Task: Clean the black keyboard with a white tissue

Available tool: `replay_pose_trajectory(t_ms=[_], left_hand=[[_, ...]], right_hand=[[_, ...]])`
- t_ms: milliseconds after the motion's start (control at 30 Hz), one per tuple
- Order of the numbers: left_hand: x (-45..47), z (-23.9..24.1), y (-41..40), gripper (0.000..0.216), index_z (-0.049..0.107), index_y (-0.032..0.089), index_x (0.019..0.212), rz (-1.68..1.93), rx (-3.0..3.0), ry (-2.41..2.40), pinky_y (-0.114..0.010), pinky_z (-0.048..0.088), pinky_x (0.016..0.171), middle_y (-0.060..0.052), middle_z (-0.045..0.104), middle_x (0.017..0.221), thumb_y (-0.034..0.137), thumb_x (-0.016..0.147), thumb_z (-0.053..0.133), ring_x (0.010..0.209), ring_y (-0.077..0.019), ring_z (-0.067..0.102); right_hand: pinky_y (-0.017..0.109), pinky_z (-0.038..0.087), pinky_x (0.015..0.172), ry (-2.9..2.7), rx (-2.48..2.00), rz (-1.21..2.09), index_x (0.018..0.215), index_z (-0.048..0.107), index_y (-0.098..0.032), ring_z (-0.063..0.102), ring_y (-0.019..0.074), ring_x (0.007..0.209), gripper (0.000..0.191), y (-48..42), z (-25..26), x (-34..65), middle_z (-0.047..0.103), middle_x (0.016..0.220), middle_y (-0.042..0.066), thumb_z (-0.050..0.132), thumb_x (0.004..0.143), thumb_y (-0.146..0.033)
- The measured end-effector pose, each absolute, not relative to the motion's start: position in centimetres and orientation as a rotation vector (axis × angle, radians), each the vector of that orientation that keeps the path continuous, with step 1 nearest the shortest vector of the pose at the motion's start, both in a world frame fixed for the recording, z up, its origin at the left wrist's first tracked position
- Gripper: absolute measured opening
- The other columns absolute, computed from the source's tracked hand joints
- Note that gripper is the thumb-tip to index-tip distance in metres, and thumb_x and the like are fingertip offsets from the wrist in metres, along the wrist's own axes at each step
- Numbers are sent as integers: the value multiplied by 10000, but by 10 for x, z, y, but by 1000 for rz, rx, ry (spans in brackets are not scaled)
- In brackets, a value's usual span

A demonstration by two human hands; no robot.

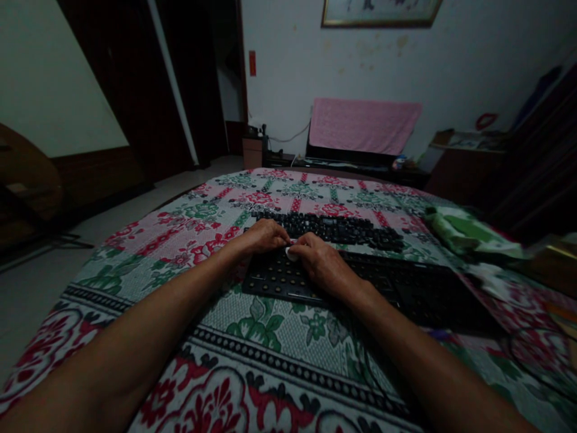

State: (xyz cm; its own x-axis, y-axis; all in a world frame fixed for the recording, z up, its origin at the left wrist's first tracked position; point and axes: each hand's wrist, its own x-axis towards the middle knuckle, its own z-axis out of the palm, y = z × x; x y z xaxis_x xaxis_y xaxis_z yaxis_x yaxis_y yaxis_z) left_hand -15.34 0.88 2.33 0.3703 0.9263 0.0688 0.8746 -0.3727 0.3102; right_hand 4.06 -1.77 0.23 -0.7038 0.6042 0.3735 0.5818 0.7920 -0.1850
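A black keyboard [433, 294] with its keycaps off lies in front of me, rows of small round domes showing on its left part. Above its upper left edge, my left hand [268, 235] is closed, thumb and fingertips pinched together on something too small to make out. My right hand [323, 263] is over the keyboard's left half, its fingers closed on a small white tissue [291, 254]. Both sets of fingertips almost meet. Just beyond the keyboard, many loose black keycaps [338, 230] lie in a long heap.
A flowered cloth [270, 325] covers the table. On the right are a green and white packet [473, 231], a crumpled white tissue [491, 279] and a dark cable [518, 361]. Across the room, a pink towel [363, 125] drapes over a dark screen.
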Motion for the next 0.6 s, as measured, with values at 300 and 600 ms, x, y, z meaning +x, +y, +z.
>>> replay_pose_trajectory(t_ms=[300,600], left_hand=[[-155,20,12,278,710,222,971,345,2424,1598,-171,427,722,18,720,926,232,769,520,875,-126,629],[-153,24,8,263,715,225,961,333,2398,1621,-180,427,703,18,726,883,230,761,543,851,-136,634]], right_hand=[[251,368,704,-2665,-974,-35,958,654,-196,477,165,816,253,-22,11,37,525,927,69,425,864,-144],[250,381,737,-2613,-919,33,1026,634,-205,487,156,849,282,-20,4,33,521,1005,70,414,865,-133]])
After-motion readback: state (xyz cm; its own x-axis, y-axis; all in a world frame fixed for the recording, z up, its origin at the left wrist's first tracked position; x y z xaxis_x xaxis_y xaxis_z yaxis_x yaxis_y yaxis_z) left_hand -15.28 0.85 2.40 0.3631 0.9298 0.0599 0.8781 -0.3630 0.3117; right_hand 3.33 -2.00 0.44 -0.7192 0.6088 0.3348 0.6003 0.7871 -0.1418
